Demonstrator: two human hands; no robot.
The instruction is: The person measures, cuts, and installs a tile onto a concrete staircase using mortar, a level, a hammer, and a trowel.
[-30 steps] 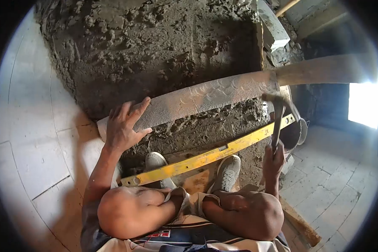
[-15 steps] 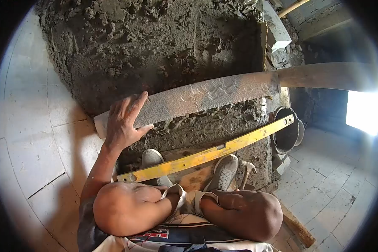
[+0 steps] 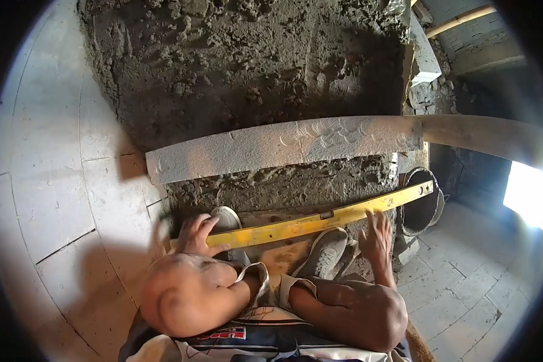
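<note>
A yellow spirit level point(image 3: 289, 231) lies slantwise above my shoes, its right end higher in view. My left hand point(image 3: 198, 235) is closed around its left end, thumb on the near side and fingers over the far side. My right hand point(image 3: 377, 241) is at the level's near edge, right of centre, with fingers stretched and apart; whether it touches is hard to tell. Beyond the level, a long pale stone-like slab point(image 3: 283, 145) with a textured, smeared face stands across the wet mortar point(image 3: 253, 72).
A dark bucket point(image 3: 419, 211) sits under the level's right end. My shoes point(image 3: 326, 253) rest on a board point(image 3: 277, 256), with a partly hidden hammer point(image 3: 347, 260) beside the right one. Block walls point(image 3: 48, 151) flank the left, and white blocks point(image 3: 425, 60) stand at upper right.
My left hand has left the slab and come down to the level's left end. My right hand has come into view by the level. The view has shifted slightly.
</note>
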